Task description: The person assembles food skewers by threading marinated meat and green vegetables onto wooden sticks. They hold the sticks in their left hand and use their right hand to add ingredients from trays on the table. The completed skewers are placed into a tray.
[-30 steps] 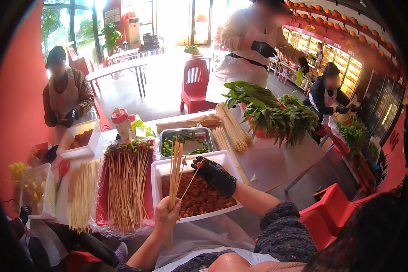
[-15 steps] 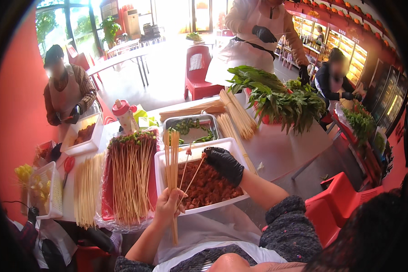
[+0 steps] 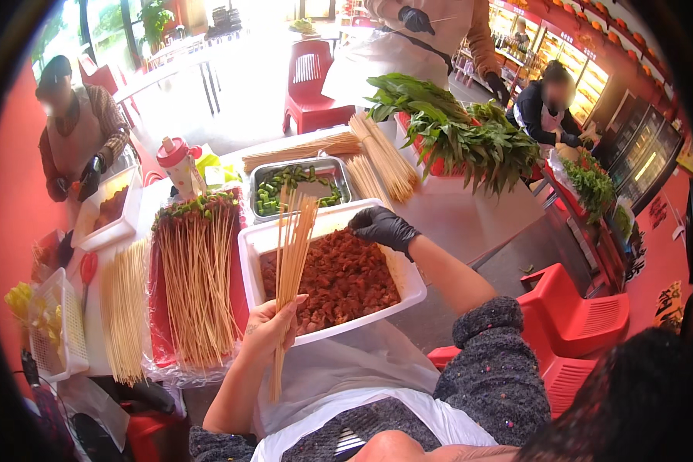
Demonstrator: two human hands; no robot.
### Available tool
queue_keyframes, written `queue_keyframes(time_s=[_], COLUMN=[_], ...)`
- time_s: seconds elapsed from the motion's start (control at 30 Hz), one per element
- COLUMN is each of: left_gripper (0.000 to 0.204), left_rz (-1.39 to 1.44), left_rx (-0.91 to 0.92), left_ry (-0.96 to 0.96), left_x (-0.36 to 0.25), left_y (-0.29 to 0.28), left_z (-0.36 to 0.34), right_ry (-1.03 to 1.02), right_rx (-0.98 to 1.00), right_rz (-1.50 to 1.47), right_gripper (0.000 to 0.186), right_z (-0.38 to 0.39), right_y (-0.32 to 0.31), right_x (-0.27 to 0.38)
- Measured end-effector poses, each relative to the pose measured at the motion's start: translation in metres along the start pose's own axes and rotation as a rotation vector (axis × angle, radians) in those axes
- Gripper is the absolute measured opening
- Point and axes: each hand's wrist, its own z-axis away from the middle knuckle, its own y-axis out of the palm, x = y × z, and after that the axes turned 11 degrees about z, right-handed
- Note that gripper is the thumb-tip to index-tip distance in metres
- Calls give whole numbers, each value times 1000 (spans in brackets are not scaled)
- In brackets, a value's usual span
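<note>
My left hand (image 3: 275, 323), bare, is closed round an upright bundle of bamboo skewers (image 3: 296, 250) in front of a white tub (image 3: 410, 271). Dark red pieces of marinated meat (image 3: 346, 281) fill the tub. My right hand (image 3: 385, 229), in a black glove, hangs over the tub's far right part with its fingers bent and drawn together. What its fingertips hold, if anything, cannot be made out. Behind the tub, a steel tray (image 3: 313, 189) contains cut green pepper pieces. To the left, loaded skewers (image 3: 196, 269) lie in a plastic-lined red tray (image 3: 159, 308), their food ends pointing away.
Loose skewers (image 3: 123, 316) lie left of the red tray, with more bundles (image 3: 389, 162) behind. A pink-lidded cup (image 3: 179, 165), red scissors (image 3: 88, 268) and a white basket (image 3: 71, 323) stand leftward. Leafy greens (image 3: 462, 135) sit far right. Red chairs (image 3: 577, 308) stand to my right. Three co-workers are around.
The view has shifted, so the table sits further left and higher. Two meat-tipped skewers stood apart from the bundle, one at my right fingers; now neither shows separately, and the right fingers have turned downward.
</note>
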Motion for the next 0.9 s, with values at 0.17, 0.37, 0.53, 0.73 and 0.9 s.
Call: queue_keyframes(time_s=[0.17, 0.37, 0.53, 0.73, 0.9], left_gripper=[27, 24, 25, 24, 18], left_rz=[-18, 2, 87, -6, -92], left_rx=[-36, -59, -17, -62, -73], left_ry=[36, 81, 80, 69, 70], left_x=[1, -1, 2, -3, -2], left_y=[0, 4, -3, 4, 4], left_z=[3, 8, 7, 10, 8], right_ry=[53, -117, -155, -126, -135], right_rx=[-174, -144, -93, 41, 28], right_rz=[508, 1213, 1296, 1173, 475], right_gripper=[15, 14, 15, 13, 20], right_z=[-15, -28, -29, -13, -3], right_y=[17, 27, 29, 12, 4], right_x=[-16, -13, -13, 16, 18])
